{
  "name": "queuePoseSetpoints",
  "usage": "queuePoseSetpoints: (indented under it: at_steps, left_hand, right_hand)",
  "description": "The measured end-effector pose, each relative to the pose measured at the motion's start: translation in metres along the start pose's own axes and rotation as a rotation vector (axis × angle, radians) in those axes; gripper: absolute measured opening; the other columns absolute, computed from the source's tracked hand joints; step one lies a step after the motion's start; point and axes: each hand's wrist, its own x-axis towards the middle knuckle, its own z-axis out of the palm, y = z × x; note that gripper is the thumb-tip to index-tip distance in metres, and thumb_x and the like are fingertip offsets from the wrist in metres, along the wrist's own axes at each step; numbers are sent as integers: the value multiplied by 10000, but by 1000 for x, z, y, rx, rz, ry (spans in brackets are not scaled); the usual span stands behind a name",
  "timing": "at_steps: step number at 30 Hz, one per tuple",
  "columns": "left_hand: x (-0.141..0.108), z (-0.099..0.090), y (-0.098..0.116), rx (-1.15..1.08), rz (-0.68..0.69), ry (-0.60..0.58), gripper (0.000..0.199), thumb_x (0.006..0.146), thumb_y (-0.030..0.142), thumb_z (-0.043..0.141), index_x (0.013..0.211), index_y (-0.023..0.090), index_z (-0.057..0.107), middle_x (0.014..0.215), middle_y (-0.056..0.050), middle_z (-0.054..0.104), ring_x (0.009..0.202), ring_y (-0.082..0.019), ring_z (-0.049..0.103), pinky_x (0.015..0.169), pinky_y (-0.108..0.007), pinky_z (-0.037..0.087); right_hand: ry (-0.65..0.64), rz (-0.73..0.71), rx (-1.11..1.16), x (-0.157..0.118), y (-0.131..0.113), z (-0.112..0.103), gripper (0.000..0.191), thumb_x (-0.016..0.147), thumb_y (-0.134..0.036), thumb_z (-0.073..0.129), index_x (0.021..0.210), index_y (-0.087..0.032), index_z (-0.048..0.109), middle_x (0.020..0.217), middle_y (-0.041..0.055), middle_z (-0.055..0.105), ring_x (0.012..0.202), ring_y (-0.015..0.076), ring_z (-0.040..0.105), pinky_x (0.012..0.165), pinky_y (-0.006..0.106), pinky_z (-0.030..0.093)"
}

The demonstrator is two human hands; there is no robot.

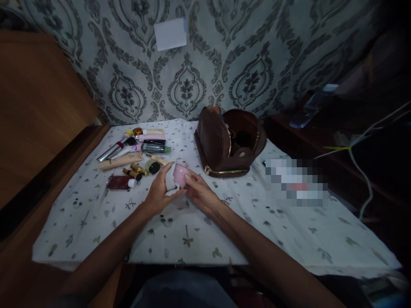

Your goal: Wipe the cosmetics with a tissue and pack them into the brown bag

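Note:
My right hand [201, 190] grips a small pink rounded container [180, 175] over the middle of the table. Against the container's left side my left hand [159, 190] holds a white cloth or wipe [170, 180], its fingers curled round it. Just left of my hands lie a small jar with a dark lid [153, 167], gold-and-black small bottles [136, 170] and a dark red bottle with a white cap [120, 182]. A brown makeup bag [215, 141] stands unzipped beyond my right hand.
Several tubes and cosmetics, among them a beige tube [120, 161] and a green-capped bottle [156, 148], lie at the left of the patterned tablecloth [189, 239]. A blurred-out item [295, 182] is at right. A clear bottle [311, 107] and cables [362, 171] are beyond the table's right edge.

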Motion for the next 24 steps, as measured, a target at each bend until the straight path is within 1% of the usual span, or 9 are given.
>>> queuePoseSetpoints:
  at_steps: [3, 6, 8, 11, 13, 15, 18, 21, 24]
  left_hand:
    - [1, -4, 2, -51, -88, -60, 769, 812, 485, 700, 1422, 189, 338, 1380, -152, 533, 1259, -305, 552, 1060, -432, 449]
    - [2, -6, 7, -88, -177, -71, 747, 788, 428, 716, 1403, 178, 372, 1354, -146, 550, 1222, -299, 576, 1038, -419, 465]
    - [2, -5, 10, -140, -229, -54, 707, 777, 400, 718, 1373, 177, 411, 1343, -141, 557, 1213, -291, 581, 1021, -402, 478]
    - [3, -2, 11, -238, -347, 16, 686, 744, 374, 741, 1344, 192, 461, 1302, -118, 595, 1184, -278, 599, 995, -381, 496]
    - [2, 0, 9, -313, -476, 81, 691, 675, 367, 796, 1290, 204, 527, 1229, -94, 643, 1148, -278, 617, 953, -356, 519]
    - [0, 1, 7, -471, -672, 105, 629, 589, 338, 854, 1159, 209, 621, 1053, -60, 708, 1029, -266, 663, 867, -316, 548]
    - [-4, 1, 7, -731, -890, 24, 473, 536, 324, 877, 949, 195, 685, 811, -33, 728, 755, -238, 691, 706, -311, 572]
    - [-3, 1, 14, -816, -946, -10, 413, 506, 344, 868, 839, 184, 683, 777, -47, 736, 643, -240, 678, 596, -344, 578]
    - [5, 3, 27, -890, -1053, 80, 363, 490, 275, 854, 779, 173, 659, 755, -43, 734, 646, -243, 693, 518, -311, 572]
  right_hand:
    - [11, 1, -55, 2, -2, -5, 621, 665, -382, 849, 1247, -286, 654, 1149, 11, 684, 941, 142, 628, 790, 227, 508]
    - [4, -29, -152, 4, -5, -9, 607, 622, -395, 865, 1185, -257, 688, 1141, 24, 680, 962, 157, 624, 863, 268, 493]
    - [-1, -70, -262, 5, -8, -10, 611, 594, -382, 876, 1158, -237, 690, 1109, 24, 676, 946, 158, 624, 885, 288, 483]
    - [-17, -163, -445, 5, -12, -11, 665, 546, -323, 888, 1162, -234, 654, 1098, 15, 652, 929, 160, 622, 837, 291, 497]
    - [-26, -275, -566, 3, -16, -10, 664, 543, -288, 880, 1156, -240, 631, 1116, 13, 642, 965, 174, 619, 814, 289, 508]
    - [-20, -436, -743, -2, -22, -8, 631, 578, -239, 857, 1160, -239, 612, 1143, 17, 640, 1029, 189, 607, 865, 309, 504]
    - [-54, -653, -1137, -12, -36, -6, 567, 679, -148, 780, 1206, -210, 578, 1195, 55, 625, 1108, 210, 563, 960, 342, 471]
    - [-104, -709, -1532, -23, -52, -4, 490, 786, -104, 655, 1253, -207, 547, 1246, 86, 593, 1127, 229, 505, 931, 355, 482]
    - [-110, -708, -1737, -32, -69, -3, 437, 827, -146, 627, 1249, -220, 541, 1214, 87, 596, 1096, 245, 495, 863, 364, 500]
